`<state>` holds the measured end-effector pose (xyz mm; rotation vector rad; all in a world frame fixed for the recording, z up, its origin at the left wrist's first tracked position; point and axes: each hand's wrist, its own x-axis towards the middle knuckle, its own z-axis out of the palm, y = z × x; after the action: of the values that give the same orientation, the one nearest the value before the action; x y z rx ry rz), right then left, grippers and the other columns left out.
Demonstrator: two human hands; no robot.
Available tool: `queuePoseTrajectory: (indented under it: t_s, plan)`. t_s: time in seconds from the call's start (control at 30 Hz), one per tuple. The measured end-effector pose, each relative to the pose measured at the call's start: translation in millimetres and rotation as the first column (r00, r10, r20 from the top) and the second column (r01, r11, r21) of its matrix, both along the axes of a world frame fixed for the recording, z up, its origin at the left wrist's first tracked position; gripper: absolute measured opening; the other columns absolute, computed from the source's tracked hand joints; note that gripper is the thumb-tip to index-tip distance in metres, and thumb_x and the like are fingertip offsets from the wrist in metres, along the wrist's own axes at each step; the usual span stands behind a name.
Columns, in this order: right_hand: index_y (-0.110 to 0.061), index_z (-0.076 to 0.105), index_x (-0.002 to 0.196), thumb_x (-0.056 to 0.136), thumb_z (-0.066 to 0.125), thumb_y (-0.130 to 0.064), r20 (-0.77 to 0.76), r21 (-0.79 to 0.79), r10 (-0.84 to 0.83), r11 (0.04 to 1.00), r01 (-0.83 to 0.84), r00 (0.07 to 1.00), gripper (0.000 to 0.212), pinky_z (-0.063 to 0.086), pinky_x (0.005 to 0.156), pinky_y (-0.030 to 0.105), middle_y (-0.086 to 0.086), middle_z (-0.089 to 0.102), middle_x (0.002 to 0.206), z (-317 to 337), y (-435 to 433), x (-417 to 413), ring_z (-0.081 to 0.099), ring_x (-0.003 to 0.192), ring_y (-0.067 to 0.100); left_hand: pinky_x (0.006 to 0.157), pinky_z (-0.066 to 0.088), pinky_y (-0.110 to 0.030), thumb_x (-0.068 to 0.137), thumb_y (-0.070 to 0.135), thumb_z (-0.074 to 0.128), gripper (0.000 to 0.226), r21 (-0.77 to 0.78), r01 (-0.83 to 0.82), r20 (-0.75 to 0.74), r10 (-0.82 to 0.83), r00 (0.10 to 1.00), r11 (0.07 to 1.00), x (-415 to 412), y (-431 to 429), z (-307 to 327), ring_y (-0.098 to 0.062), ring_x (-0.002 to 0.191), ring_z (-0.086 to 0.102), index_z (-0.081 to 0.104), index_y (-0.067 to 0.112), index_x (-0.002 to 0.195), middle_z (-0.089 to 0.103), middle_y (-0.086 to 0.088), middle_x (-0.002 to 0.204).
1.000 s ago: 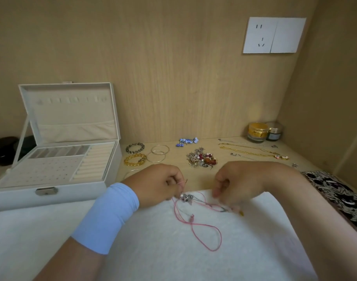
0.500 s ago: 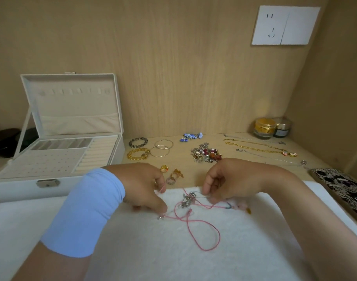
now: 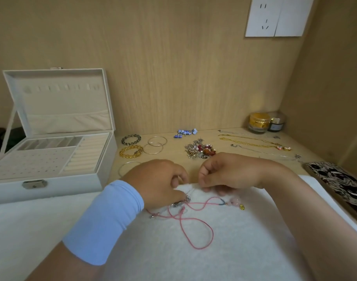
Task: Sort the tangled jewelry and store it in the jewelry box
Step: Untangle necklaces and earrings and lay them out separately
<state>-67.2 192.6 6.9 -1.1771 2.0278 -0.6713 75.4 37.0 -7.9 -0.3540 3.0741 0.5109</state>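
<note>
A tangle of pink cord and thin silver chain lies on a white fluffy cloth in front of me. My left hand, with a light blue wristband, pinches the silver chain at its charm end. My right hand has curled fingers that pinch the same fine chain just to the right. A pink bead and a gold charm sit at the cord's right end. The white jewelry box stands open at the left, its trays bare.
On the wooden desk behind lie bead bracelets, thin bangles, blue earrings, a pile of small jewelry and gold and silver chains. Two cosmetic jars stand in the back corner. A patterned case lies at the right.
Both hands have drawn closer together over the far edge of the cloth. The left hand has shifted up from the cord's left end to the silver chain. The cord has spread wider.
</note>
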Motion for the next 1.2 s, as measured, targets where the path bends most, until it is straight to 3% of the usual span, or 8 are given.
queuePoseTrajectory:
  t_s: [0.2, 0.33, 0.47, 0.67, 0.77, 0.93, 1.1, 1.2]
  plan:
    - [-0.01, 0.064, 0.09, 0.1, 0.052, -0.012, 0.165, -0.128, -0.025, 0.991, 0.047, 0.986, 0.016, 0.04, 0.049, 0.026, 0.014, 0.075, 0.098, 0.1, -2.9, -2.2, 0.06, 0.063, 0.02, 0.08, 0.049, -0.024, 0.088, 0.025, 0.07, 0.009, 0.37, -0.001, -0.143, 0.058, 0.988, 0.929, -5.5, -0.5, -5.7, 0.001, 0.075, 0.06, 0.072, 0.028, 0.079, 0.068, 0.017, 0.084]
    - [-0.005, 0.061, 0.091, 0.101, 0.046, -0.014, 0.275, -0.226, -0.051, 0.967, 0.116, 0.96, 0.02, 0.039, 0.049, 0.029, 0.011, 0.068, 0.085, -1.1, -5.3, -1.9, 0.058, 0.059, 0.021, 0.074, 0.053, -0.022, 0.098, 0.011, 0.056, 0.016, 0.75, 0.012, -0.157, 0.159, 0.975, 0.662, -5.5, 3.9, 3.1, -0.013, 0.079, 0.068, 0.063, 0.012, 0.084, 0.076, -0.006, 0.088]
    - [-0.001, 0.058, 0.094, 0.093, 0.046, -0.026, 0.395, -0.271, -0.094, 0.938, 0.214, 0.914, 0.027, 0.041, 0.05, 0.031, 0.013, 0.066, 0.082, -3.6, -9.3, -3.1, 0.057, 0.063, 0.027, 0.073, 0.053, -0.031, 0.1, 0.01, 0.053, 0.006, 0.848, 0.025, -0.098, 0.111, 0.989, 0.53, -4.4, 10.1, 5.4, -0.024, 0.076, 0.069, 0.057, 0.009, 0.096, 0.075, -0.013, 0.088]
    - [-0.008, 0.051, 0.08, 0.071, 0.046, -0.029, 0.382, -0.256, -0.19, 0.918, 0.301, 0.904, 0.024, 0.037, 0.052, 0.032, 0.015, 0.064, 0.078, 0.4, -2.3, -8.0, 0.055, 0.06, 0.028, 0.079, 0.059, -0.035, 0.083, 0.0, 0.073, 0.03, 0.593, -0.019, -0.053, 0.063, 0.997, 0.805, -0.1, -2.8, -2.7, -0.018, 0.086, 0.067, 0.063, 0.021, 0.102, 0.072, 0.002, 0.101]
    - [-0.011, 0.048, 0.071, 0.086, 0.042, -0.023, 0.213, -0.174, -0.278, 0.933, 0.316, 0.937, 0.02, 0.035, 0.051, 0.029, 0.012, 0.066, 0.072, 0.5, 1.6, -11.4, 0.052, 0.058, 0.027, 0.09, 0.055, -0.029, 0.078, 0.008, 0.078, 0.035, 0.397, -0.025, 0.024, 0.017, 1.0, 0.918, 7.8, -7.5, 4.6, -0.009, 0.089, 0.066, 0.064, 0.032, 0.099, 0.067, 0.01, 0.101]
    - [-0.012, 0.053, 0.063, 0.096, 0.046, -0.03, -0.187, -0.018, -0.295, 0.955, 0.297, 0.937, 0.038, 0.037, 0.052, 0.024, 0.003, 0.058, 0.057, -4.4, 2.6, -17.3, 0.044, 0.049, 0.017, 0.077, 0.051, -0.018, 0.084, 0.014, 0.062, 0.022, 0.104, -0.083, 0.107, 0.072, 0.992, 0.991, 14.7, -9.7, 11.3, 0.001, 0.078, 0.06, 0.07, 0.033, 0.091, 0.065, 0.02, 0.084]
    - [-0.019, 0.066, 0.074, 0.081, 0.065, -0.034, -0.489, -0.04, -0.206, 0.976, 0.214, 0.848, 0.016, 0.045, 0.062, 0.025, -0.011, 0.059, 0.066, -15.3, 1.5, -17.9, 0.054, 0.063, 0.008, 0.08, 0.054, -0.023, 0.085, 0.016, 0.058, 0.026, 0.136, -0.043, 0.238, 0.009, 0.971, 0.99, 22.8, -6.9, 25.6, -0.004, 0.083, 0.063, 0.073, 0.037, 0.083, 0.069, 0.014, 0.086]
    - [-0.033, 0.074, 0.085, 0.083, 0.073, -0.029, -0.329, -0.241, -0.199, 0.963, 0.122, 0.923, 0.004, 0.041, 0.057, 0.009, -0.015, 0.066, 0.077, -13.4, -5.8, -6.7, 0.055, 0.06, -0.006, 0.067, 0.046, -0.017, 0.084, 0.034, 0.067, 0.012, 0.259, -0.038, 0.391, -0.069, 0.918, 0.965, 29.0, 3.8, 35.4, -0.001, 0.061, 0.053, 0.077, 0.031, 0.078, 0.062, 0.015, 0.063]
